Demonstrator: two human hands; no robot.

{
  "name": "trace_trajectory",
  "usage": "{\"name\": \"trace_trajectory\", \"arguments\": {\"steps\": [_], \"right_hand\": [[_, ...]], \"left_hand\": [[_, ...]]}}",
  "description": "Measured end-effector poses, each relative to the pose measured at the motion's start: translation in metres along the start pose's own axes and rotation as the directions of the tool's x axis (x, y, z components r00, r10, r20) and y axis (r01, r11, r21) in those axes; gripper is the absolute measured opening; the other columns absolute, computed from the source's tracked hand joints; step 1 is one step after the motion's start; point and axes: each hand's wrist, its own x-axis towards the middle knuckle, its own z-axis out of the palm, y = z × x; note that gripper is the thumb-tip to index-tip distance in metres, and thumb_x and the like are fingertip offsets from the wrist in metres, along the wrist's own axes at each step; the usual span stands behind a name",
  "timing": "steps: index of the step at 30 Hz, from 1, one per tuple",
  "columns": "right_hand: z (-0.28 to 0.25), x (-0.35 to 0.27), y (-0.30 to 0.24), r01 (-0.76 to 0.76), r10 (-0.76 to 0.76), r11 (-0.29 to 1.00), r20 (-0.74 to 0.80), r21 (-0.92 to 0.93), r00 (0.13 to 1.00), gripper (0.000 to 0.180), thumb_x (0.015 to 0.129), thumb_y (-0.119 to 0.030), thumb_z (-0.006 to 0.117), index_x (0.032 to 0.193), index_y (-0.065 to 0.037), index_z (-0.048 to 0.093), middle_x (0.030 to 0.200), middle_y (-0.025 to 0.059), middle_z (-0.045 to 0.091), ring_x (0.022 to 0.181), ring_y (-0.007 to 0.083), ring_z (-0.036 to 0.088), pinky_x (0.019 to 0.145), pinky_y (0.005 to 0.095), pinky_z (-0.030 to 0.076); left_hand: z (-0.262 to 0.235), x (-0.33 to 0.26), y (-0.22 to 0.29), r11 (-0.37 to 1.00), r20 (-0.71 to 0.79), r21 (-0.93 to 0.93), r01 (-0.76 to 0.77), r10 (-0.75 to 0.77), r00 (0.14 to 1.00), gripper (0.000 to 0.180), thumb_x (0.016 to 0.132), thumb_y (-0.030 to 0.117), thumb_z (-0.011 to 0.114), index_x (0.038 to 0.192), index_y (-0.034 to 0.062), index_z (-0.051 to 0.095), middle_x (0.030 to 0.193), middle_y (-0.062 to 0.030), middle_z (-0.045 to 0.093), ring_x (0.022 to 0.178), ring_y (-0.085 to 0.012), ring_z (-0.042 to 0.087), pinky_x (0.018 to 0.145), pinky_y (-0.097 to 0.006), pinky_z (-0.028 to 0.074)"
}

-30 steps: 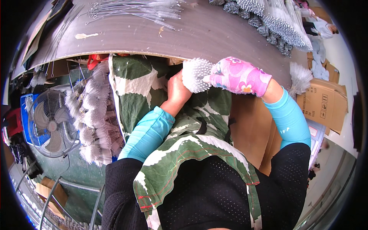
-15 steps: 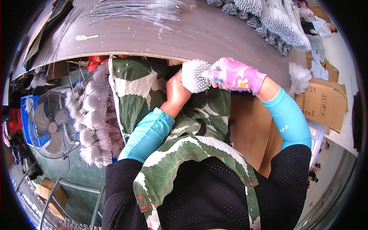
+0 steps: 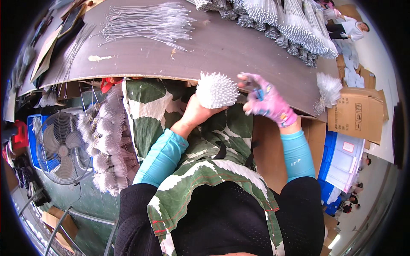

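Note:
A bundle of white bottle brushes (image 3: 217, 91) stands with its many tips facing up over my lap, just off the table's near edge. My left hand (image 3: 197, 112), bare, is wrapped round the bundle from below and from its left side. To the right of it, my right hand (image 3: 267, 100), in a pink flowered glove with the fingertips bare, hovers with its fingers apart and slightly curled. A small gap separates those fingers from the bundle, and nothing shows between them. The lower part of the bundle is hidden behind my left hand.
Loose wire brushes (image 3: 147, 25) lie on the brown table (image 3: 128, 64), and tied brush bundles (image 3: 273, 21) are piled at its far right. A fan (image 3: 63, 147) and hanging brush bundles (image 3: 104, 132) are at left. Cardboard boxes (image 3: 356, 115) stand at right; a person (image 3: 352, 30) is beyond.
My right hand has come away from the bundle, moving right, and its fingers have spread. The bundle is still in my left hand, its tips now turned more upward.

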Motion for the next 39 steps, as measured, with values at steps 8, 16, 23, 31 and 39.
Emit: {"name": "trace_trajectory", "arguments": {"steps": [8, 16, 23, 31, 39], "right_hand": [[0.041, 0.025, 0.054, 0.324, -0.438, 0.847, -0.209, -0.421, 0.874, 0.084, 0.064, -0.015, 0.083, 0.133, 0.000, 0.037, 0.124, 0.0104, 0.051, 0.116, 0.0186, 0.048, 0.101, 0.0327, 0.037], [0.078, 0.030, 0.077, 0.282, -0.533, 0.795, -0.395, -0.537, 0.748, 0.085, 0.059, -0.030, 0.084, 0.126, 0.000, 0.041, 0.118, 0.0175, 0.052, 0.110, 0.0322, 0.052, 0.094, 0.0387, 0.042], [0.060, 0.019, 0.061, 0.246, -0.455, 0.767, -0.233, -0.593, 0.859, 0.087, 0.061, -0.020, 0.085, 0.131, -0.002, 0.038, 0.119, 0.0109, 0.054, 0.111, 0.0196, 0.052, 0.096, 0.0330, 0.041], [0.038, 0.003, 0.057, 0.221, -0.322, 0.856, -0.146, -0.468, 0.936, 0.079, 0.068, -0.007, 0.078, 0.135, 0.001, 0.035, 0.127, 0.0117, 0.049, 0.117, 0.0179, 0.046, 0.098, 0.0319, 0.040], [0.028, -0.006, 0.045, 0.083, -0.108, 0.986, -0.174, -0.143, 0.979, 0.047, 0.082, -0.005, 0.066, 0.125, 0.003, 0.047, 0.114, 0.0070, 0.058, 0.095, 0.0108, 0.055, 0.079, 0.0254, 0.049]], "left_hand": [[0.001, -0.002, 0.010, 0.914, 0.081, -0.358, 0.188, -0.171, 0.982, 0.057, 0.067, 0.013, 0.078, 0.118, 0.0006, 0.053, 0.111, -0.0086, 0.061, 0.105, -0.0180, 0.056, 0.095, -0.032, 0.042], [0.015, -0.017, -0.004, 0.988, -0.230, -0.151, -0.037, 0.001, 0.973, 0.043, 0.076, 0.014, 0.064, 0.116, -0.0003, 0.055, 0.111, -0.0151, 0.062, 0.106, -0.0263, 0.058, 0.093, -0.035, 0.043], [0.014, -0.008, -0.001, 0.944, -0.188, -0.329, 0.019, -0.085, 0.978, 0.042, 0.071, 0.013, 0.071, 0.110, 0.0017, 0.060, 0.109, -0.0100, 0.064, 0.103, -0.0208, 0.061, 0.089, -0.032, 0.045], [0.014, -0.001, -0.026, 0.899, -0.181, 0.428, -0.093, 0.186, 0.966, 0.037, 0.071, 0.020, 0.071, 0.105, 0.0069, 0.064, 0.101, -0.0132, 0.065, 0.093, -0.0270, 0.063, 0.080, -0.033, 0.050], [0.015, -0.003, -0.029, 0.859, -0.164, 0.507, -0.072, 0.179, 0.970, 0.035, 0.073, 0.021, 0.069, 0.104, 0.0068, 0.063, 0.098, -0.0126, 0.065, 0.090, -0.0286, 0.062, 0.078, -0.035, 0.050]]}}
